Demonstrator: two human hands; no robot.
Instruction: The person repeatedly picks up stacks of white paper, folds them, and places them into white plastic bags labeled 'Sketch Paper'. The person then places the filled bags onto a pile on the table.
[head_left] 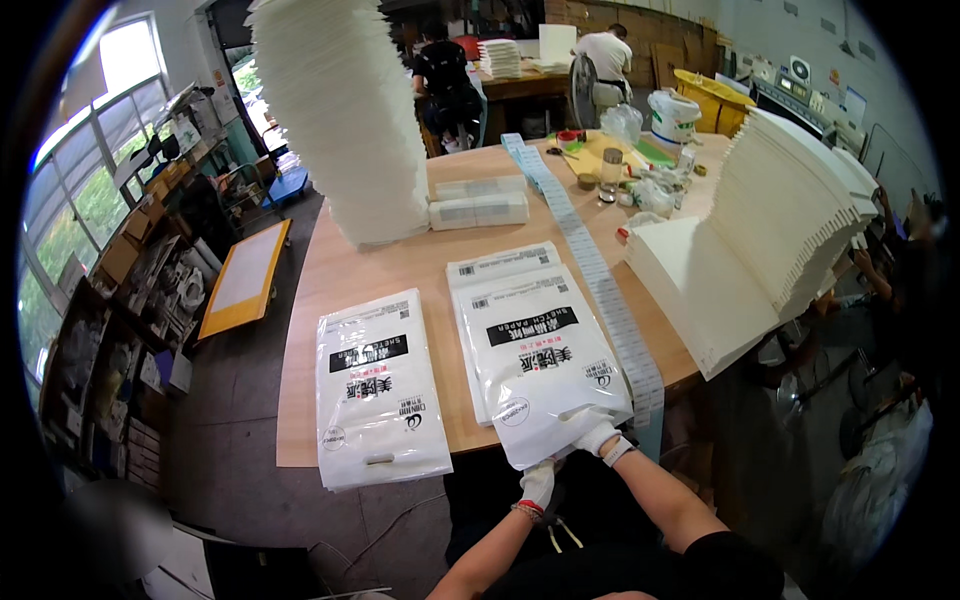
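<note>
Wooden and wide, the table sits in a busy workroom with big windows on the left. Closest to the person, the left hand in a white glove pinches the bottom edge of a white plastic bag with a black stripe. The right hand, also gloved, is closed on the same edge, just beside the left. This bag lies on top of a pile of the same bags at the near edge of the table and hangs a little over it. To the left lies a second pile of bags. A long strip of labels runs up the table. Farther back stand a tall stack of white sheets and a fanned stack on the right.
</note>
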